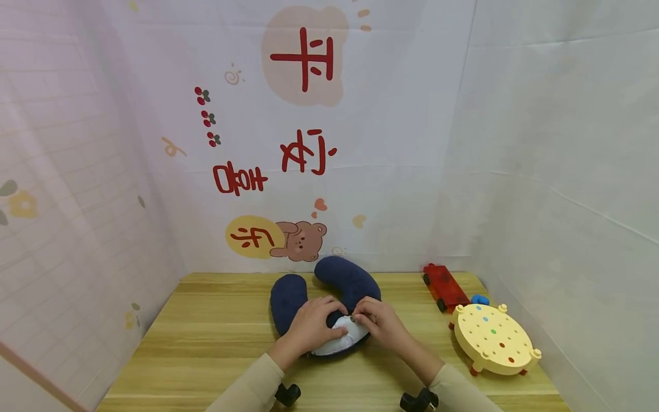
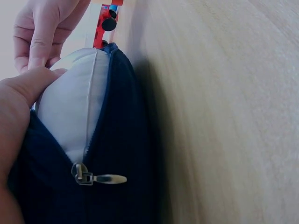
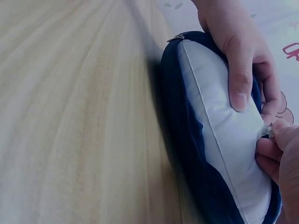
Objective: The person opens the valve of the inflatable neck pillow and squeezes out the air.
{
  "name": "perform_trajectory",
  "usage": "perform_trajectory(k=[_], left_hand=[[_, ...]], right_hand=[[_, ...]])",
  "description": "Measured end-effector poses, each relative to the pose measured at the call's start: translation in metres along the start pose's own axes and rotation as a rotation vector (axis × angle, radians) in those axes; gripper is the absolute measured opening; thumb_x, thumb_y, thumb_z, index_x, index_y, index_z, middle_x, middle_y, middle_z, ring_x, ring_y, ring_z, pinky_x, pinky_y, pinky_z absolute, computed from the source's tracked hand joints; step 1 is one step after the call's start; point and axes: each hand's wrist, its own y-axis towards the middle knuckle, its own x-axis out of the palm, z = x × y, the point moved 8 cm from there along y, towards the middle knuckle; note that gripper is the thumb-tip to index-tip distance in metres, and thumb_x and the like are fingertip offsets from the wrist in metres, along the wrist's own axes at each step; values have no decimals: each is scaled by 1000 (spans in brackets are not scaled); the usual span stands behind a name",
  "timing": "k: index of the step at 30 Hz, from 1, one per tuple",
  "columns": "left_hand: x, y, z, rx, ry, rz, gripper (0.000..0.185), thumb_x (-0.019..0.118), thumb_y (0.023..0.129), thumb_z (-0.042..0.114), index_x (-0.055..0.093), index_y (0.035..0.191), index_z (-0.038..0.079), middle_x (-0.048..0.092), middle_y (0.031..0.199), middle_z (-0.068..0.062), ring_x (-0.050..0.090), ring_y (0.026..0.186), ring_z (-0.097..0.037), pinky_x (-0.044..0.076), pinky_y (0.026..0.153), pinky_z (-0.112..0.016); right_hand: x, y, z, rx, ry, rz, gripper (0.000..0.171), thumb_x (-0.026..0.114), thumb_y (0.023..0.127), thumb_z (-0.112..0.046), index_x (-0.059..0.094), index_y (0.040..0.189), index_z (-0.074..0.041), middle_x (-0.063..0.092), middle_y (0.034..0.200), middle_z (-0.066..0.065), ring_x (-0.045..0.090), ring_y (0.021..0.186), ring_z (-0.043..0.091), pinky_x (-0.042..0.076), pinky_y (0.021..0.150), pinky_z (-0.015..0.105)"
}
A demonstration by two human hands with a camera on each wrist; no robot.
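Observation:
A navy U-shaped neck pillow [image 1: 355, 280] lies on the table, its zipped cover gaping along the near curve. White inner lining [image 3: 219, 116] bulges through the gap. A metal zipper slider with its pull tab [image 2: 110, 178] sits at one end of the opening. My left hand [image 1: 314, 323] grips the pillow, thumb on the white lining and fingers over the cover's upper edge. Beside it, my right hand [image 1: 378, 321] pinches a small shiny piece [image 3: 267, 131] at the lining's upper edge; its exact kind is unclear, mostly covered by fingertips.
On the right stands a round pale-yellow pegged board [image 1: 491, 337] on short red feet. Behind it are a red toy vehicle [image 1: 447, 286] with black wheels and a small blue object [image 1: 480, 299]. Printed white cloth [image 1: 401, 143] encloses the wooden table [image 1: 206, 326] at back and sides.

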Motion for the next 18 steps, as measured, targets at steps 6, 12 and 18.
perform_trajectory(k=[6, 12, 18], left_hand=[[0, 0, 1, 8, -31, 13, 34, 87, 94, 54, 77, 120, 36, 69, 126, 13, 67, 121, -17, 54, 104, -49], [3, -1, -1, 7, -40, 6, 36, 87, 93, 56, 76, 121, 36, 68, 127, 14, 66, 122, -18, 53, 105, -50], [4, -1, -4, 8, -39, 15, 40, 88, 91, 58, 76, 121, 35, 68, 126, 14, 66, 121, -18, 53, 103, -50]], right_hand=[[0, -4, -2, 25, 21, 46, 22, 77, 96, 9, 75, 102, -12, 72, 103, 1, 66, 86, 17, 56, 72, 24], [-3, -7, 0, 53, 25, 81, 19, 77, 98, 7, 75, 100, -12, 72, 100, 0, 66, 83, 17, 56, 70, 25], [0, -5, -2, 20, -58, -9, 22, 77, 98, 9, 70, 101, -12, 66, 100, -6, 63, 83, 8, 57, 68, 24]])
